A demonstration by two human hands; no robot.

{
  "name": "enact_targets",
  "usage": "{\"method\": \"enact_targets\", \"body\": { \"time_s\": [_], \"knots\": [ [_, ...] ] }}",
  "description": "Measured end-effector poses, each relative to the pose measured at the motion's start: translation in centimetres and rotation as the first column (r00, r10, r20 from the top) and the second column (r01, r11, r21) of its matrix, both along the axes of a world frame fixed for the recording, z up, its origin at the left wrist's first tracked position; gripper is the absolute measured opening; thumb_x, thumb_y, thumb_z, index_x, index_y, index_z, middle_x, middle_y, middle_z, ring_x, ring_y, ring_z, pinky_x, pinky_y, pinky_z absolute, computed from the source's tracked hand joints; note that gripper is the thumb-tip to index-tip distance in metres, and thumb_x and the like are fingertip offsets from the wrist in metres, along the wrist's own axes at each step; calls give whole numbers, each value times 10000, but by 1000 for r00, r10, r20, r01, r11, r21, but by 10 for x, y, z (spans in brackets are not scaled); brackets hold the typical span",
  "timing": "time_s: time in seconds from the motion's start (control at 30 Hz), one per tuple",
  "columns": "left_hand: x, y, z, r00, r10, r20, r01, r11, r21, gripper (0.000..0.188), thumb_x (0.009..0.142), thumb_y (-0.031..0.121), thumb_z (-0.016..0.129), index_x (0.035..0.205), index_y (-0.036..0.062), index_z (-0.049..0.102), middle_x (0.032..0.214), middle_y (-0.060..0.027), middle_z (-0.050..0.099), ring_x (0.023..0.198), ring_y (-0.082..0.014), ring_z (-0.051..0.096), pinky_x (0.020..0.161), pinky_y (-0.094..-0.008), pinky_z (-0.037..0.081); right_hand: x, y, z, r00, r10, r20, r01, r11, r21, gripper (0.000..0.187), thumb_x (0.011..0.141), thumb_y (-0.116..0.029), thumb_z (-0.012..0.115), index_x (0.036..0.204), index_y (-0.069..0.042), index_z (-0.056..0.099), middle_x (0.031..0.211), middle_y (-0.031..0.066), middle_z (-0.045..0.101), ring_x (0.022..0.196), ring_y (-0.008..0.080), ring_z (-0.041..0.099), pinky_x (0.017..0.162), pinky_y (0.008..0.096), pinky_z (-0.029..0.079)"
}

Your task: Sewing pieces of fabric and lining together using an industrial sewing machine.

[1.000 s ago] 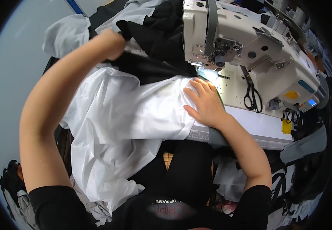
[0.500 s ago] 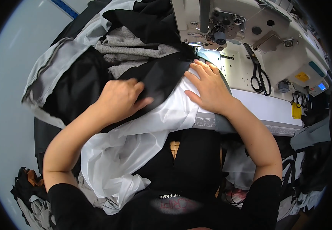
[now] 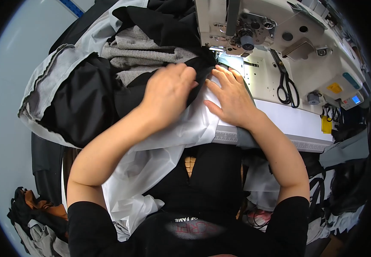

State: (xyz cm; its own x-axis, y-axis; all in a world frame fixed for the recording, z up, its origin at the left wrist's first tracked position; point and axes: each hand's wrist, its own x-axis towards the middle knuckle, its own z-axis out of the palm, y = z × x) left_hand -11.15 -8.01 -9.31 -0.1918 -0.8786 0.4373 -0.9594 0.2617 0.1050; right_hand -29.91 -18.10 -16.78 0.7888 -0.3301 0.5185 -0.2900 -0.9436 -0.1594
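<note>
My right hand [image 3: 227, 94] lies flat with fingers spread on white lining fabric [image 3: 189, 124], its fingertips close to the sewing machine's presser foot [image 3: 216, 55]. Over black fabric [image 3: 136, 94], just left of the needle area, is my left hand [image 3: 168, 92]. It is blurred and its fingers curl downward, so I cannot tell whether they grip the cloth. Grey ribbed fabric [image 3: 140, 51] lies bunched behind that hand. The black piece runs toward the foot, beside the white lining. A grey-edged opening of the garment [image 3: 40, 85] spreads out at the left.
The sewing machine [image 3: 305, 47] fills the upper right. Black scissors [image 3: 286, 83] rest on its bed. A ruler strip [image 3: 307, 144] edges the table front. Small snips [image 3: 333, 112] hang at the right. Cloth piles [image 3: 44, 222] lie low at the left, with more at the right.
My left hand has moved right and slightly away from me, closer to the presser foot. My right hand stays nearly in place on the white lining.
</note>
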Motion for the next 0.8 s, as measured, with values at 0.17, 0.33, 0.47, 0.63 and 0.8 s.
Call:
{"method": "enact_targets", "body": {
  "time_s": [0.17,0.33,0.47,0.63,0.8],
  "knots": [
    [-41,16,-48,948,120,-294,-51,972,231,180,924,184,649,932,36,546,813,-176,655,714,-380,654,577,-456,497,-2,-6,-3,996,0,-89,-2,1000,-23,528,793,-362,714,1158,8,618,1314,245,513,1350,368,414,1128,490,269],
    [-22,22,-69,979,-113,-168,110,994,-30,222,845,121,726,860,48,517,715,-93,576,560,-282,591,495,-383,453,-14,-19,12,985,119,128,-141,972,188,483,830,-260,716,1175,51,583,1314,191,527,1140,375,549,963,441,438],
    [-17,20,-62,977,-131,-166,139,990,37,230,812,89,740,861,46,520,793,-107,589,683,-288,617,577,-397,468,-24,-30,5,999,37,15,-37,999,26,466,855,-231,689,1210,53,587,1240,163,592,1119,327,571,957,408,444],
    [-23,7,-50,944,-261,-200,235,961,-143,235,810,23,716,945,24,524,1185,-192,617,1196,-400,559,989,-495,453,-21,-35,7,999,50,-4,-50,998,-33,459,845,-230,693,1194,53,598,1252,156,590,1117,320,574,958,406,444],
    [-30,11,-70,931,-239,-276,239,970,-35,209,846,23,680,976,7,516,1331,-238,566,1295,-397,513,1103,-536,380,-21,-38,9,996,47,-76,-46,999,14,455,851,-182,676,1240,36,582,1315,145,570,1160,321,558,978,414,443]
  ]
}}
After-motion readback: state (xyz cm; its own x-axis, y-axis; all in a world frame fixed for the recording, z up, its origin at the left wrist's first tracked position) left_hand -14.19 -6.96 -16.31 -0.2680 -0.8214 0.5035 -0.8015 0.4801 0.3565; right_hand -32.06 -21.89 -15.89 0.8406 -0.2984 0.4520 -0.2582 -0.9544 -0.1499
